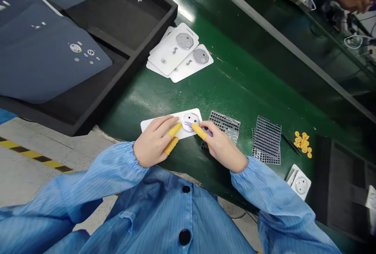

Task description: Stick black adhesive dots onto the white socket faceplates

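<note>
Two hands on one job here, so picture a clock centred on the white panel (155,123), with 12 at the top of the view. The panel lies on the green table (241,85), right in front of the person, its round part (190,118) toward 3.

Left hand (152,140) is over the panel from about 8, fingers loosely curled, index in a yellow cover reaching down beside the round part. Thumb's a bit apart from the index, also covered. Can't tell if it's pinching the edge or just resting there. Right hand (225,144) comes in from 4 and has a slim purple tool (208,132) pinched under the covered index, tip at the round part; its thumb is mostly hidden, so no idea how hard the squeeze is.

I'd call this step fine tip work on the round part, left steadying. Next move imo calls for light pressure and no panel wobble.

Round the clock: fanned stack of white panels (176,50) at 12, dotted sheet (223,122) at 3 just beside the right hand, more dotted sheets (267,138) further out, then dark tweezers (290,144) and a yellow pile (304,142). Big black tray (141,52) sits at 11.
</note>
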Available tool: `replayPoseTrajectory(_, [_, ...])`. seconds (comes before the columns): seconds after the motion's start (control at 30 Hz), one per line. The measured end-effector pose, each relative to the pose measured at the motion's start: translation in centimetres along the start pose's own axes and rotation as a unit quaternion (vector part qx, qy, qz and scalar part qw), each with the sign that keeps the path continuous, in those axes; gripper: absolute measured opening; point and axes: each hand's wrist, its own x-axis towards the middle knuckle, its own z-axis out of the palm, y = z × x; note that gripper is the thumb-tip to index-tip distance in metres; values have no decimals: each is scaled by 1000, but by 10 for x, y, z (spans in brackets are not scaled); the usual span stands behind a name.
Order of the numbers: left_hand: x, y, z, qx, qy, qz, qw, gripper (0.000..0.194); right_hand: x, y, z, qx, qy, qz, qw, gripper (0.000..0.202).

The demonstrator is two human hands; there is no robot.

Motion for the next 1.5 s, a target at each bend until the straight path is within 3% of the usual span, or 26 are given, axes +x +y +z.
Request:
replayPoseTrajectory(0.13, [2, 1, -1, 36, -8, 4, 999, 21, -1, -3, 1, -38, 5, 9, 999, 62])
replayPoseTrajectory(0.23, [4, 2, -1, 67, -31, 3, 997, 24, -2, -7, 2, -63, 0, 14, 998, 56])
replayPoseTrajectory(0.43, [7, 6, -2, 102, -78, -3, 992, 20, 0, -12, 1, -61, -38, 44, 996, 46])
replayPoseTrajectory(0.77, [12, 12, -6, 124, -101, -13, 987, 19, 8, -15, -7, -122, -104, 19, 987, 34])
replayPoseTrajectory(0.93, [6, 6, 1, 113, -100, -2, 989, 24, 2, 1, 2, -90, -5, -33, 995, 46])
replayPoseTrajectory(1.03, [1, 0, 5, 88, -72, 13, 993, 26, -2, 7, 4, -24, 84, -36, 996, 56])
replayPoseTrajectory(1.1, [0, -1, 6, 76, -57, 20, 995, 28, -4, 7, 2, 11, 111, -42, 993, 59])
replayPoseTrajectory(1.33, [2, 8, 7, 68, -79, -28, 994, 46, -15, -2, 1, 22, 71, 9, 997, 71])
replayPoseTrajectory(1.5, [1, 2, 7, -19, -10, 6, 1000, 39, -17, -20, 6, -5, 74, 47, 996, 70])
